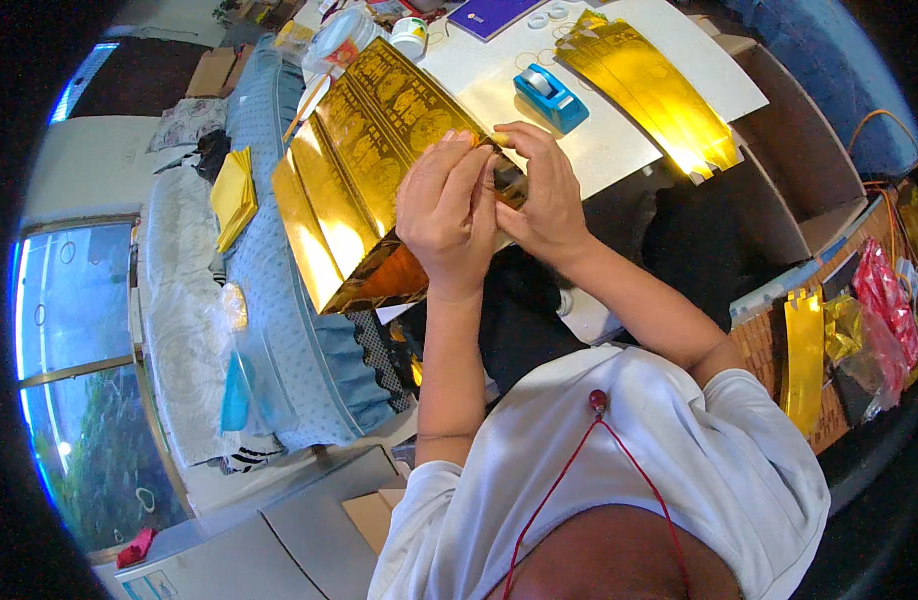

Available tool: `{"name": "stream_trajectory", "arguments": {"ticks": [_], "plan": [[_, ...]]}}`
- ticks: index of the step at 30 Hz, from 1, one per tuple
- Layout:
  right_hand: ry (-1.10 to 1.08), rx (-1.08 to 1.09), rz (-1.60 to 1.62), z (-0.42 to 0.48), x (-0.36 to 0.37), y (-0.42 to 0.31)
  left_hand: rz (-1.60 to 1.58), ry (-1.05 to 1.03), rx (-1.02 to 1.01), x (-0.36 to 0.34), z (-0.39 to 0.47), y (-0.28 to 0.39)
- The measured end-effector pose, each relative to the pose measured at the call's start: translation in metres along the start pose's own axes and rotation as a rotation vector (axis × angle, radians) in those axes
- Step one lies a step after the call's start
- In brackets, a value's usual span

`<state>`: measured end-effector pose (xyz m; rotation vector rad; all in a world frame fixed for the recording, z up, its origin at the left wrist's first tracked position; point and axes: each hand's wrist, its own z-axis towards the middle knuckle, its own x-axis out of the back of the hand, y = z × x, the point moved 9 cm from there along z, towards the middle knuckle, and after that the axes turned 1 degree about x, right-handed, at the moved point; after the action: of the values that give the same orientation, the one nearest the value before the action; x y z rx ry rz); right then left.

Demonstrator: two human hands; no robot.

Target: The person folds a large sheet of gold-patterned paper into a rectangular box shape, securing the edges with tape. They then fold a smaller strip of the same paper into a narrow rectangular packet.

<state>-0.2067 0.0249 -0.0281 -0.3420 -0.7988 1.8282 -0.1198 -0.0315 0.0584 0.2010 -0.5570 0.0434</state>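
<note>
A large gold foil sheet (369,142), printed with ornate figures and folded along creases, is raised over the near side of the white table (466,90). Its underside shows a dark, mirror-like fold. My left hand (447,206) pinches its right end, fingertips bunched together. Against the same end, my right hand (541,191) grips the foil between thumb and fingers, close beside the left. The fingers hide the exact spot where they meet. Just beyond my right hand stands a blue tape dispenser (552,97) with a roll in it.
Stacked gold foil strips (646,90) lie on the table's right part, beside an open cardboard box (796,150). A purple booklet (492,15) and plastic tubs (346,37) sit at the back. Left is a blue padded seat (271,225) with folded yellow paper (234,196).
</note>
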Motion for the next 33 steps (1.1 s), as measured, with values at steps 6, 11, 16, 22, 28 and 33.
{"name": "stream_trajectory", "arguments": {"ticks": [6,11,16,22,28,33], "plan": [[0.104,-0.006,-0.01,-0.0044,-0.0067,0.008,0.002,-0.002,-0.027,-0.0012,-0.0016,-0.0021],[0.149,0.071,-0.037,-0.0034,-0.0013,0.0037,0.015,-0.012,-0.044,-0.0002,-0.0009,-0.0009],[0.168,0.077,-0.027,-0.0013,0.0022,0.003,-0.001,-0.006,-0.043,-0.0003,-0.0009,-0.002],[0.191,0.066,-0.006,-0.0043,-0.0009,0.0083,0.022,0.017,-0.059,-0.0006,-0.0011,-0.0005],[0.17,0.057,0.005,-0.004,-0.0008,0.0077,0.017,0.073,-0.078,-0.0017,-0.0044,-0.0035],[0.16,0.063,0.021,-0.0037,-0.001,0.0077,-0.005,0.099,-0.11,-0.0016,-0.0032,-0.001]]}}
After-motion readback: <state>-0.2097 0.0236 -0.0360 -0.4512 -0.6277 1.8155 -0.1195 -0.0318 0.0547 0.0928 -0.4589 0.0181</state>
